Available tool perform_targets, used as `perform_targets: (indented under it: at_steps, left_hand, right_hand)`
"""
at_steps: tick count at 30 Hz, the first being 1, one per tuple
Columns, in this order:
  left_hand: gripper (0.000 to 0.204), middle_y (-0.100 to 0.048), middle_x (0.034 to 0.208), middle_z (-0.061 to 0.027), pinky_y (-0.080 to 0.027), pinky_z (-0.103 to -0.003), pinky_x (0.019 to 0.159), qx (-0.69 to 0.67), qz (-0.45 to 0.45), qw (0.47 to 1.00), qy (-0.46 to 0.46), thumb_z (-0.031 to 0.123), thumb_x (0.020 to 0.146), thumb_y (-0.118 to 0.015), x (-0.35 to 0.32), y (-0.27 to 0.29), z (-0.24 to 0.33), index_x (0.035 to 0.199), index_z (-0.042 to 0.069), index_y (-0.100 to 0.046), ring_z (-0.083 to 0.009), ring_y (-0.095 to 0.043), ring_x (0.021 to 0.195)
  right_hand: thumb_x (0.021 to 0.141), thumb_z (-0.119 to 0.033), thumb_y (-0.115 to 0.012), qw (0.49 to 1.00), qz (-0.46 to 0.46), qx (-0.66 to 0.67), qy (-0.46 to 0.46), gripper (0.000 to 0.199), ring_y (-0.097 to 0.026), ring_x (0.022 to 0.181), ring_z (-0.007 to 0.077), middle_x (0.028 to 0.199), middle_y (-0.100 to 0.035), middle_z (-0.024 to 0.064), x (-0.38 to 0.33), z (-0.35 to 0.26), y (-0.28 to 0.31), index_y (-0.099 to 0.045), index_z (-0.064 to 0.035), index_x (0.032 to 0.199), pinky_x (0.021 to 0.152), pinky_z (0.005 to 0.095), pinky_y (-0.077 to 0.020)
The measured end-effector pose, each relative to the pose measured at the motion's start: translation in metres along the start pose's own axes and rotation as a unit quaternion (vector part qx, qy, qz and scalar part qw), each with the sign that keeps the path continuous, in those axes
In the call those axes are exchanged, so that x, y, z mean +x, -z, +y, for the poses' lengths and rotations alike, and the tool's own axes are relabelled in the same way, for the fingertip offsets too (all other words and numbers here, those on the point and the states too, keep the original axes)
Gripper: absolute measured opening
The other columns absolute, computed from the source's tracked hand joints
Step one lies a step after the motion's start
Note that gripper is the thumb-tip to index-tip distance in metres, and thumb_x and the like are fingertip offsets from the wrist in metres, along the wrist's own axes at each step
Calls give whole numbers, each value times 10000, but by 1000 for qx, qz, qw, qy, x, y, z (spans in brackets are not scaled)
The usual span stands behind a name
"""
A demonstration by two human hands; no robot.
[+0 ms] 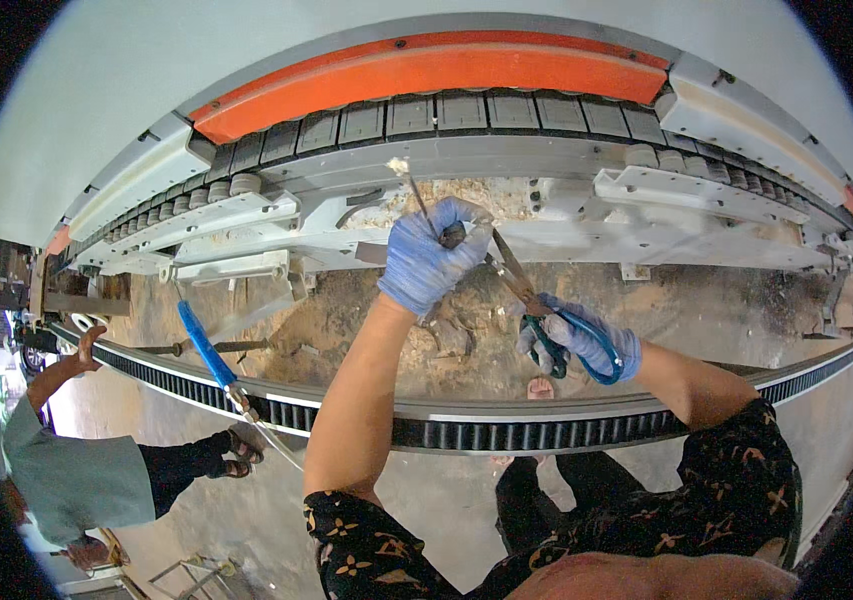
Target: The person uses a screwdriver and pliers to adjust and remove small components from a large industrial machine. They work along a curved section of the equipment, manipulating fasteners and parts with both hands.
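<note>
My left hand (429, 250), in a light blue glove, is closed around a thin dark rod (420, 199). A pale, crumbly clump (398, 166) sits at the rod's upper tip, in front of the machine's grey rail. A dark rounded end shows between the fingers. My right hand (574, 345), also gloved, grips scissors (601, 347) by their blue-green handles. The scissor blades (516, 275) point up and left, with their tips right beside my left hand. Whether the tips touch the glove or the rod I cannot tell.
A long machine with an orange guard (436, 75) and a grey pad chain (411, 116) spans the far side. A black roller rail (486, 432) crosses below my forearms. A blue air gun (204, 340) hangs at the left. Another person (86, 465) stands at far left, hand at the rail.
</note>
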State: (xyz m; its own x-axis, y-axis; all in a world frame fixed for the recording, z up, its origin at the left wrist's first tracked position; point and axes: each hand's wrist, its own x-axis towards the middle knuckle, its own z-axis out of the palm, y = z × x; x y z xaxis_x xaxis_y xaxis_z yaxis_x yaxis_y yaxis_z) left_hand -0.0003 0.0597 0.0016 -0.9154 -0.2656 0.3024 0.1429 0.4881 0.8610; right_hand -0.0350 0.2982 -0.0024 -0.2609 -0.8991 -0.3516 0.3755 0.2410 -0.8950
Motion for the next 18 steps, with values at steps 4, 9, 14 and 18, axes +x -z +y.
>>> perform_targets:
  at_steps: [4,9,14,18]
  left_hand:
    - [124,-579,631,6,-417,-220,515,61,-3,998,-5,197,759,-673,2,3,12,807,90,-633,-68,-492,543]
    - [123,-599,633,-46,-454,-251,536,187,27,980,-61,216,764,-653,-1,3,-3,789,100,-621,-114,-563,550]
    - [247,-575,617,-93,-461,-349,513,146,53,986,-60,371,717,-648,4,-3,3,756,131,-604,-293,-567,552]
    - [182,-580,613,-86,-458,-321,516,188,29,981,-47,300,755,-637,3,-1,0,787,123,-608,-246,-566,537]
  right_hand:
    - [849,-552,-477,1000,6,18,-12,617,-522,666,76,908,-571,22,-2,-1,-2,-411,-68,1225,579,240,-450]
    - [861,-521,-482,999,-1,7,-34,500,-524,666,70,838,-574,20,-4,-4,2,-487,-77,1091,578,228,-448]
    - [865,-517,-477,999,31,22,-29,455,-520,617,64,768,-566,11,-6,-16,-1,-508,-80,992,550,218,-439]
    - [866,-530,-462,999,23,16,-31,463,-512,573,61,743,-555,9,-3,-11,3,-509,-77,951,516,214,-425]
